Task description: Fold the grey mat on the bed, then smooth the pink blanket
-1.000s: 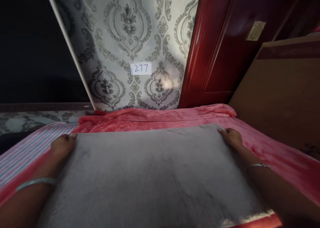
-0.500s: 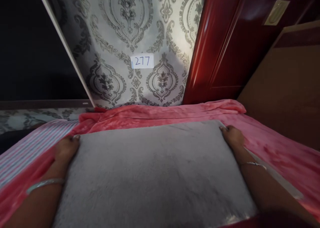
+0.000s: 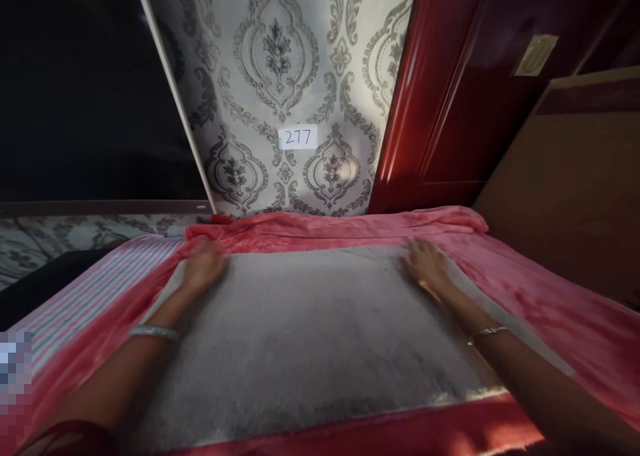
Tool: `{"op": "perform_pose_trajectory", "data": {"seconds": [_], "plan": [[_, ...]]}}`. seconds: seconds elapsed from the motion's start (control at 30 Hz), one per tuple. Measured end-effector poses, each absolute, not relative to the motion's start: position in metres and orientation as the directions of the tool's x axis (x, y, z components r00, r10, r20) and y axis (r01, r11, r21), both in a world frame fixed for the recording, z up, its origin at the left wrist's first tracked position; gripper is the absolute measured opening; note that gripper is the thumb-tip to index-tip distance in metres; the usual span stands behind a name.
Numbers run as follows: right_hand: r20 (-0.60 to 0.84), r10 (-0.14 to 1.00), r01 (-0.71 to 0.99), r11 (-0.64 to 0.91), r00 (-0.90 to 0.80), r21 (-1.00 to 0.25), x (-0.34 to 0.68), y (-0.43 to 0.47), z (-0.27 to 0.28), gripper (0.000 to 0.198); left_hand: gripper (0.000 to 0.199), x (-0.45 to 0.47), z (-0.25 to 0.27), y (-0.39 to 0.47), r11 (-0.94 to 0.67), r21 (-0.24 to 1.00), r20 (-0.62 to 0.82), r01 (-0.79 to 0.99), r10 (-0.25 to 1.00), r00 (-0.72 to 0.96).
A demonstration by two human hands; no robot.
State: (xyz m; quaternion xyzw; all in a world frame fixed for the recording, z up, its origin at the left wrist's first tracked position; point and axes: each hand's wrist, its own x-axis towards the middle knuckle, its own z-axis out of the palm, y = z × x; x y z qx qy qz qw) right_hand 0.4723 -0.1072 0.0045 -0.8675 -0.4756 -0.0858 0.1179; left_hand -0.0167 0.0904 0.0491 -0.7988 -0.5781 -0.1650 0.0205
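A grey plush mat (image 3: 310, 329) lies spread over the pink blanket (image 3: 530, 289), its far edge straight and its near edge fringed with paler fibres. On its far left corner rests my left hand (image 3: 204, 267), slightly blurred, fingers stretched forward and flat. My right hand (image 3: 425, 261) lies palm down by the far right corner with the fingers apart. Neither hand has the mat's edge in a grip.
Striped cloth (image 3: 115, 276) shows at the left, below a large dark screen (image 3: 90, 96). Behind the blanket rise a patterned wall (image 3: 275, 56) bearing a paper label (image 3: 299, 137) and a red wooden door (image 3: 440, 96). A brown board (image 3: 575, 176) stands at the right.
The mat has gone from being held at its far corners to lying flat on the blanket. Both hands let go of the corners, moved inward and opened onto the surface.
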Motion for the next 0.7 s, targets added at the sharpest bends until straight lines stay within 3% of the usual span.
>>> {"op": "perform_pose_trajectory", "data": {"seconds": [0.07,0.17,0.37,0.47,0.53,0.7], "plan": [[0.207,0.928,0.950,-0.296,0.312,-0.104,0.425,-0.092,0.004,0.057,0.056,0.033,0.040,0.070,-0.493,0.137,0.243,0.859,0.857,0.454],[0.120,0.992,0.991,-0.032,0.048,-0.130,0.366,-0.074,-0.005,0.060,0.065,0.094,0.016,0.037,-0.736,0.081,0.109,0.672,0.676,0.728],[0.055,0.997,0.984,0.062,-0.053,-0.170,0.346,-0.065,-0.023,0.064,0.068,0.120,-0.017,0.016,-0.755,0.081,-0.005,0.650,0.652,0.758],[0.028,1.000,0.990,0.013,-0.009,-0.140,0.383,-0.064,-0.022,0.066,0.070,0.109,-0.011,0.031,-0.771,0.104,-0.039,0.628,0.628,0.777],[0.017,0.993,0.987,-0.117,0.120,-0.106,0.423,-0.069,-0.023,0.064,0.069,0.091,-0.002,0.048,-0.754,0.083,-0.062,0.651,0.649,0.759],[0.033,0.896,0.894,-0.438,0.443,-0.094,0.537,-0.104,-0.037,0.064,0.065,0.007,0.007,0.100,-0.501,-0.004,-0.046,0.865,0.865,0.500]]}}
